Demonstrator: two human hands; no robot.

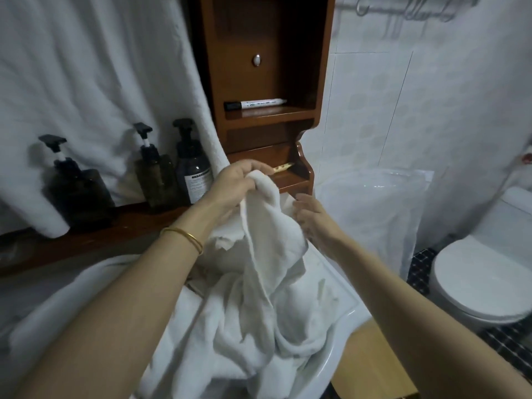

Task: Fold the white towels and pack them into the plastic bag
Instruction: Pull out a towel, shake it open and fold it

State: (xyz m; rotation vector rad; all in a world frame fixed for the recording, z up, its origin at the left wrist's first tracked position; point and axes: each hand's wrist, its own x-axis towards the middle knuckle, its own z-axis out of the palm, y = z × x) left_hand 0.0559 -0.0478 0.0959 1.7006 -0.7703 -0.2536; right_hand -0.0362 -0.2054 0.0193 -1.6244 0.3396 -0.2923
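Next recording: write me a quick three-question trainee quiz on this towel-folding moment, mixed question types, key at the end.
1. True or false: the left hand grips a raised part of the white towel.
2. How many pump bottles stand on the wooden ledge?
3. The plastic bag is: A) flat on the floor; B) upright against the tiled wall; C) hanging from a hook.

Key: 1 true; 2 three; 3 B.
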